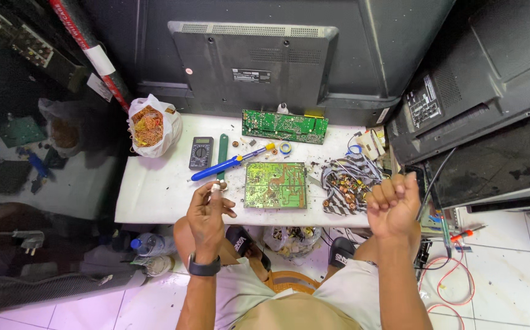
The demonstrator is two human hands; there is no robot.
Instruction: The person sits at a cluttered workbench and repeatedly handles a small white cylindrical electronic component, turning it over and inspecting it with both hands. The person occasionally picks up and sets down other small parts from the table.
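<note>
A person's left hand [207,211] pinches a small pale part [217,186] over the white worktop [155,189], beside a green circuit board [275,185]. The right hand [393,205] is raised in a loose fist near a pile of parts [344,183].

A white worktable [155,195] sits mid-frame on a pale tiled floor [509,269]. Dark television backs [253,55] lean against the wall along the top and right. Clutter fills the dim left side under even, bright light.
</note>
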